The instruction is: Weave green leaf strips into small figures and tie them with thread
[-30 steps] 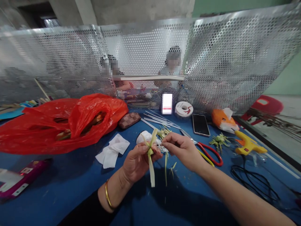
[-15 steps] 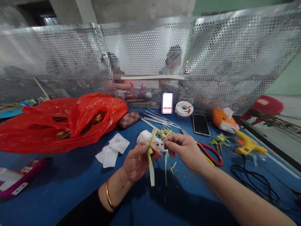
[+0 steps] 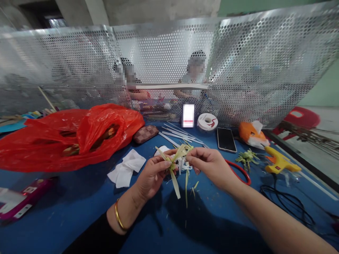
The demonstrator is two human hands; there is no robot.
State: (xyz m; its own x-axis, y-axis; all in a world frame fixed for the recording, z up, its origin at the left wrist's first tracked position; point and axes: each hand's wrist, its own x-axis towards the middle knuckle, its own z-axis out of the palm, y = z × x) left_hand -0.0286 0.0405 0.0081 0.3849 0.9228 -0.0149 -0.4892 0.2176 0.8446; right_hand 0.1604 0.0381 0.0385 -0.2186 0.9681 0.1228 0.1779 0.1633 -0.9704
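Observation:
Pinched between the thumb and fingers of my left hand (image 3: 152,176) is a knot of pale green leaf strips (image 3: 175,181), with ends fanning out up, left and down. My right hand (image 3: 205,164) is closed in a pinch close beside it, at the right. One broad strip end leans over to its fingertips; whatever sits in that pinch is too small to make out. Behind both hands lie a white roll (image 3: 162,150), partly covered, and some green leaf scraps (image 3: 189,145). Red-handled scissors (image 3: 242,173) are partly hidden by my right hand.
A red plastic bag (image 3: 111,120) fills the left, near folded white cloth (image 3: 128,167) and a checked pouch (image 3: 145,134). White strips (image 3: 178,133), a ribbon spool (image 3: 207,121) and a phone (image 3: 226,139) lie farther back. A yellow glue gun (image 3: 282,162) with a black cord is at the right.
My left hand has turned the leaf knot, so its upper strip now tilts right and its lower end swings right. My right hand has shifted slightly, covering more of the scissors.

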